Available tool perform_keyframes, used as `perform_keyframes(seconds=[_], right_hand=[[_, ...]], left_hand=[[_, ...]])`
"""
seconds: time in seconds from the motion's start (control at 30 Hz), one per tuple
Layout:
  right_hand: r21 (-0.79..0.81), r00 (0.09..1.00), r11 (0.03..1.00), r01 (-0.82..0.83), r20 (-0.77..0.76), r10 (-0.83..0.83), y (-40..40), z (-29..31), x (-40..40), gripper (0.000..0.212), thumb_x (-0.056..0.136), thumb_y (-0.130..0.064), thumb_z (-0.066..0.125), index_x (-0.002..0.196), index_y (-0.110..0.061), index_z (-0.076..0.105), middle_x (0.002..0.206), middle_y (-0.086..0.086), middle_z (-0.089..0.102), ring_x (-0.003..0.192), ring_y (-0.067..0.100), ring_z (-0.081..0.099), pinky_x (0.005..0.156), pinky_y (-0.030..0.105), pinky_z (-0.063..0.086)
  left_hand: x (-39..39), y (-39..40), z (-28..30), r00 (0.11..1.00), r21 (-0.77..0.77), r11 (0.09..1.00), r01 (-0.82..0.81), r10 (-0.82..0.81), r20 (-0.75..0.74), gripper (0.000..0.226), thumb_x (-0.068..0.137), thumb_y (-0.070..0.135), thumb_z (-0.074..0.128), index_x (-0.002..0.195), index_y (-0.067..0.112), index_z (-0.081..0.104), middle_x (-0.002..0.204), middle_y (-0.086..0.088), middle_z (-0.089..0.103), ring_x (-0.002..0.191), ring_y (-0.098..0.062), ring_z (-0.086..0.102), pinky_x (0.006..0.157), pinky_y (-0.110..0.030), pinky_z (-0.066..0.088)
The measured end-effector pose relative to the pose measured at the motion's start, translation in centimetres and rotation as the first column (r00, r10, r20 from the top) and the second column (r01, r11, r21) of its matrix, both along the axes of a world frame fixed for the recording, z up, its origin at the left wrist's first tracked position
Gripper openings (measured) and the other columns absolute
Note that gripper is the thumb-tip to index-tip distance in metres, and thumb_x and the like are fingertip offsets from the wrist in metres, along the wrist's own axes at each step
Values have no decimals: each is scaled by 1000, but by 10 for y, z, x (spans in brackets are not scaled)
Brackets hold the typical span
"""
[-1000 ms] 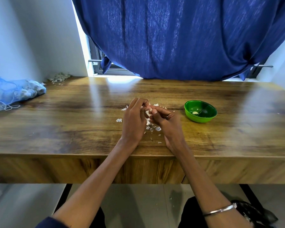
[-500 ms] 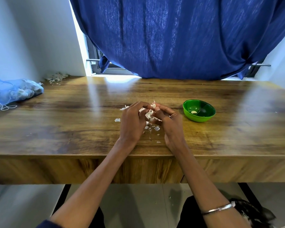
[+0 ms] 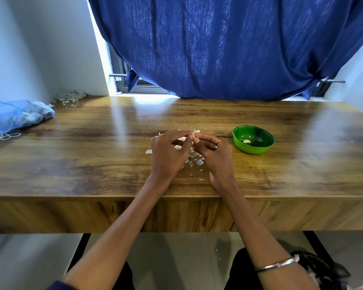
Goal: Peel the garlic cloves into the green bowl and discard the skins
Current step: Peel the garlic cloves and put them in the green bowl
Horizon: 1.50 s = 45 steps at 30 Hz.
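Observation:
Over the middle of the wooden table (image 3: pixel 92 164), my left hand (image 3: pixel 168 155) and my right hand (image 3: pixel 214 153) meet at their fingertips. Between them they pinch a small garlic clove (image 3: pixel 195 135) with white papery skin sticking up from it. Loose white skins (image 3: pixel 194 161) lie scattered on the table under and around both hands. To the right of my right hand stands the green bowl (image 3: pixel 253 146), with one peeled clove (image 3: pixel 246 141) lying inside it.
A blue mesh bag of garlic (image 3: pixel 19 116) lies at the table's far left. A heap of dry skins (image 3: pixel 70 97) sits in the back left corner. A blue curtain (image 3: pixel 228 49) hangs behind the table. A few skin scraps lie on the floor (image 3: pixel 208 256).
My fingertips have shifted slightly on the clove, and the torn skin now sticks up above them. Both hands stay in the same spot on the table.

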State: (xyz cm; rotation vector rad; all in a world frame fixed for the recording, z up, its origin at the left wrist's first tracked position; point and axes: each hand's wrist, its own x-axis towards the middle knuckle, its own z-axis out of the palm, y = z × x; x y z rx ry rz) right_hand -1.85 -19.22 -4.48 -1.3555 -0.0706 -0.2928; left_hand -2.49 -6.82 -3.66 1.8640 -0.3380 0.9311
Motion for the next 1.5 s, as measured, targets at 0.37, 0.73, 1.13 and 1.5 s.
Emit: perform_keyframes(seconds=[0.37, 0.73, 1.13, 1.5], right_hand=[[-230, 993, 968, 104, 86, -87, 3, 0, -3, 24, 85, 0, 77, 89, -23, 77, 85, -1, 79, 80, 14, 76, 77, 35, 63], [-301, 990, 945, 125, 98, -100, 2, 1, -6, 22, 84, 0, 76, 89, -22, 78, 83, -4, 78, 79, 10, 76, 74, 31, 63], [-223, 994, 971, 92, 78, -76, 0, -2, -3, 15, 94, -9, 69, 98, -21, 77, 82, 4, 78, 75, 18, 72, 71, 35, 60], [-224, 993, 972, 71, 111, -47, -1, 0, -5, 22, 86, -2, 76, 108, -8, 78, 98, 0, 79, 93, 9, 75, 82, 24, 59]], left_hand=[[-6, 4, 5, 992, -146, 989, -8, -10, -123, 13, 76, 14, 85, 88, 18, 82, 73, 22, 70, 69, 5, 71, 68, -16, 58], [-4, 9, 4, 982, -163, 985, 63, -91, -166, 9, 77, 10, 83, 81, 18, 81, 72, 10, 76, 67, -5, 74, 67, -33, 63], [3, 7, 6, 891, -451, 878, 160, -325, -318, 9, 91, 9, 72, 90, 3, 79, 78, -10, 77, 68, -30, 76, 70, -39, 63], [4, 13, 7, 760, -647, 740, 186, -525, -383, 14, 87, 5, 76, 97, -4, 77, 92, -17, 78, 87, -27, 76, 80, -28, 61]])
